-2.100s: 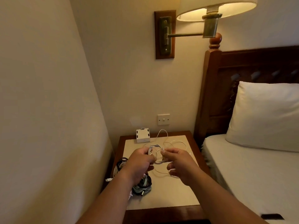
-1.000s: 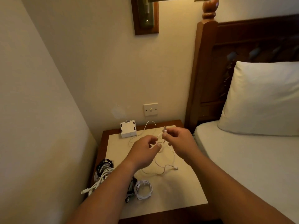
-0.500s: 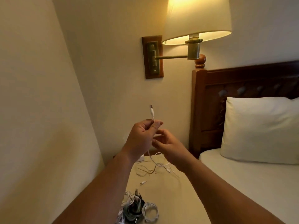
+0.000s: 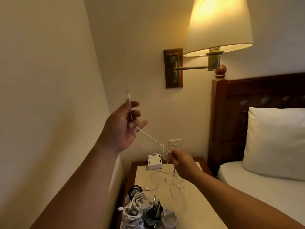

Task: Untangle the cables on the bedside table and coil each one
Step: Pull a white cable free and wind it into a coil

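The left hand (image 4: 123,128) is raised near the left wall. Its thumb and forefinger pinch the white cable (image 4: 152,139) just below the plug, and the other fingers are loosely spread. The cable runs taut down to the right hand (image 4: 181,162), whose fingertips pinch it above the bedside table (image 4: 186,212). Coiled cables (image 4: 142,207) crowd the table's near left edge. Loose white cables (image 4: 165,182) lie mid-table, in front of the charger block (image 4: 154,162) at the back edge. Bare surface lies toward the bed (image 4: 264,192).
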